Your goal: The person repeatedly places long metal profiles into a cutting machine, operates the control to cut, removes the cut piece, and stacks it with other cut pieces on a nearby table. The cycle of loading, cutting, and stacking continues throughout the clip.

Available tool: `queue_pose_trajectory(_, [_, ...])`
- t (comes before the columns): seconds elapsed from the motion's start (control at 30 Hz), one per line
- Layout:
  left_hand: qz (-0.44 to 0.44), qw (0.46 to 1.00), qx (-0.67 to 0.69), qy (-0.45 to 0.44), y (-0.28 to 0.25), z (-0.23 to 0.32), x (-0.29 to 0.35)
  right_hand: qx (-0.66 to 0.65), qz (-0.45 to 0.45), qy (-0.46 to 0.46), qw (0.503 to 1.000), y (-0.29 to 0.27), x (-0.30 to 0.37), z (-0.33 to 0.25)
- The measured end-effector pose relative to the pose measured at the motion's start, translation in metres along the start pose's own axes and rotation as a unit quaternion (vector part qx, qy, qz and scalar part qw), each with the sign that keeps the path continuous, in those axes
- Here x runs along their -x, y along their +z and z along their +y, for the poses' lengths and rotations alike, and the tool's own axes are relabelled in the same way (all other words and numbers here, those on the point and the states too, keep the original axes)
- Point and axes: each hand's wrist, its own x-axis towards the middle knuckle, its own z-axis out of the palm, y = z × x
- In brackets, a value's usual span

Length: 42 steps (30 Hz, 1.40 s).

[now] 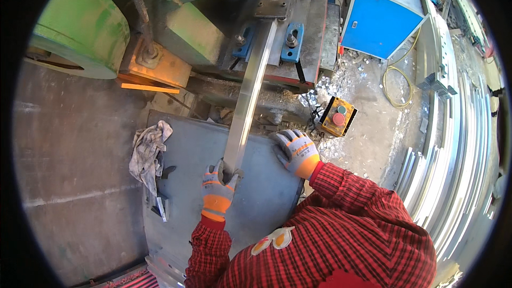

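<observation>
A long, shiny metal square tube (pixel 248 98) runs from the press die (pixel 274 6) down toward me over the grey worktable (pixel 186 144). My left hand (pixel 217 188), in a grey and orange work glove, is closed around the tube's near end, thumb and fingers on either side. To the right of the tube, my right hand (pixel 297 152) in a matching glove lies palm down at the table's far right corner, fingers stretched out and apart from the tube. Two blue clamps, one of them the right clamp (pixel 293 42), flank the tube on the machine bed.
A yellow control box (pixel 338 117) with red and green buttons sits just beyond my right hand. On the table's left lies a crumpled rag (pixel 150 149). Green machine housing (pixel 80 26) stands far left, a blue cabinet (pixel 380 24) far right. Long metal profiles (pixel 453 149) are stacked at right.
</observation>
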Motion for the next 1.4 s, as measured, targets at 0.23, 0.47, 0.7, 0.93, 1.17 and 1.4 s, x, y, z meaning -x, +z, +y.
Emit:
queue_pose_trajectory(0.23, [-0.020,1.000,0.010,-0.003,0.003,-0.002,-0.001,-0.077,0.090,0.005,0.993,-0.007,-0.023,-0.005])
queue_pose_trajectory(0.47, [-0.055,0.998,0.015,-0.015,-0.016,0.004,-0.011,-0.013,0.242,-0.168,0.955,-0.019,-0.147,-0.025])
queue_pose_trajectory(0.7, [-0.043,0.999,-0.012,-0.025,0.002,-0.010,-0.018,0.029,0.191,-0.149,0.970,0.021,-0.183,-0.002])
queue_pose_trajectory(0.93, [0.103,0.989,-0.053,0.088,0.037,0.016,-0.062,0.039,0.218,-0.142,0.965,-0.018,-0.223,0.048])
queue_pose_trajectory(1.17, [0.066,0.997,0.020,0.044,0.015,0.033,-0.078,-0.096,0.134,-0.052,0.985,-0.004,-0.056,0.036])
queue_pose_trajectory(1.4, [0.068,0.991,0.075,0.092,0.030,0.014,-0.082,-0.098,0.043,0.050,0.993,-0.005,0.003,0.019])
